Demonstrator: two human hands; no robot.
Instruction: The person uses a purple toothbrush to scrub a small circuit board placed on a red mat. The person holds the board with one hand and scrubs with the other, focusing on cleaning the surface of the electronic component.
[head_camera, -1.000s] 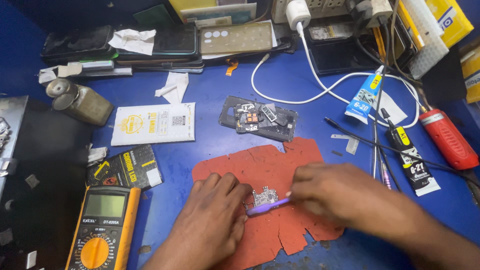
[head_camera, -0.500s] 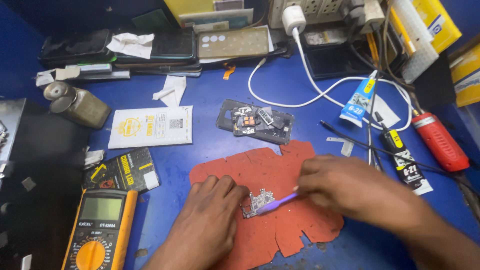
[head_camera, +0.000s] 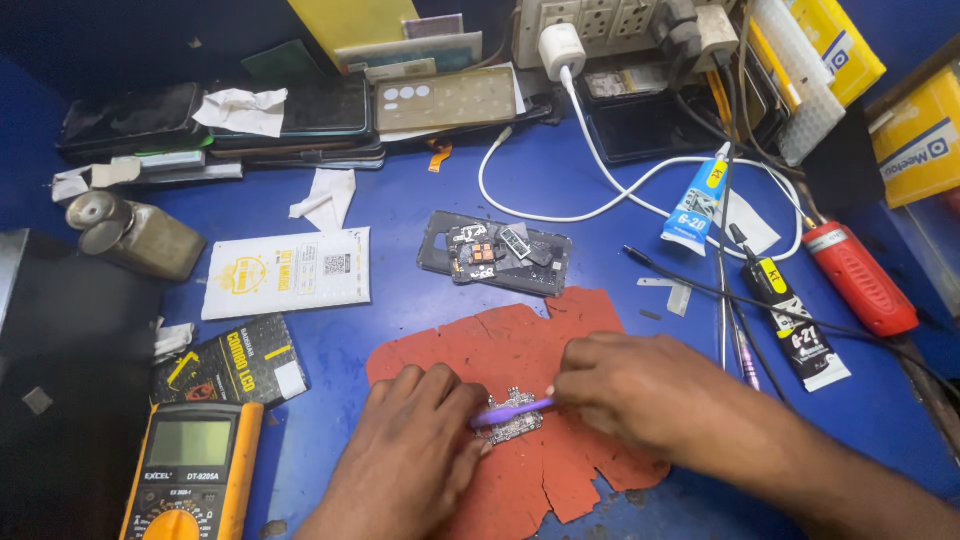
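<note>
A worn red mat (head_camera: 520, 345) lies on the blue bench. On it sits a small silvery circuit part (head_camera: 512, 424). My left hand (head_camera: 415, 440) presses down beside that part, its fingertips touching it. My right hand (head_camera: 645, 395) grips a purple brush-like tool (head_camera: 512, 410), and the tool's tip lies across the part. An opened phone frame (head_camera: 495, 252) with exposed boards rests just beyond the mat.
A yellow multimeter (head_camera: 190, 480) sits at the front left, with a black packet (head_camera: 230, 362) and a white packet (head_camera: 288, 272) above it. Glue tubes (head_camera: 692, 208), a red tool (head_camera: 862, 280), cables and tweezers crowd the right. Phones are stacked along the back.
Both hands have stayed over the silvery part. The purple tool has shifted slightly back and forth across it. The camera view has drifted a little.
</note>
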